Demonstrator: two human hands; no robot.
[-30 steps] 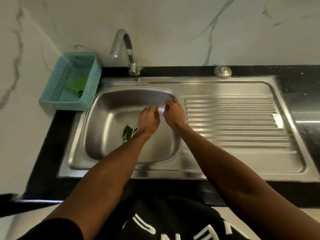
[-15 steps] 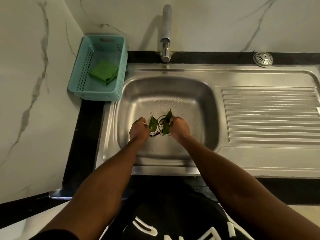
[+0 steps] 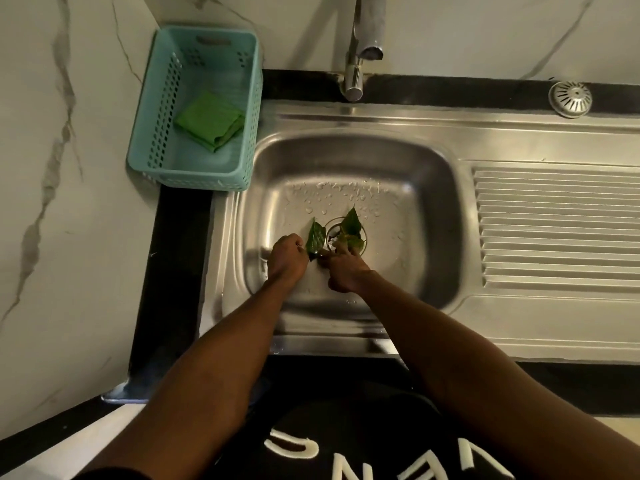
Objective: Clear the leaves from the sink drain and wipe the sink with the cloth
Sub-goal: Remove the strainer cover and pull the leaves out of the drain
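Two hands: both are down in the basin of the sink (image 3: pixel 346 161), close together at the drain (image 3: pixel 334 233).
Leaves: a small group of green leaves (image 3: pixel 351 225) lies on and around the drain opening; one separate leaf (image 3: pixel 314 237) stands just left of the drain, its long axis running away from the person, tip pointing to the back wall of the basin.
Left hand: the left hand (image 3: pixel 287 259) is curled nearly closed, and its fingertips seem to pinch the near end of the separate leaf; the contact itself is too small to see surely.
Right hand: the right hand (image 3: pixel 344 271) is partly closed, its fingers reaching forward into the leaves over the drain; I cannot tell if it already grips one.
Key relation: the leaves lie directly in front of the fingertips, a little further from the person, so both hands are almost equally near; the left is nearer to the separate leaf, the right to the group on the drain.
Cloth: the green cloth (image 3: pixel 209 121) is folded inside the teal basket (image 3: pixel 194 109) on the black worktop (image 3: pixel 173 271), left of the sink, well apart from the hands.
Progress: in my judgement the clearing step is in hand and wiping is not yet begun.
Risk: water drops on the basin floor may make the leaves stick.
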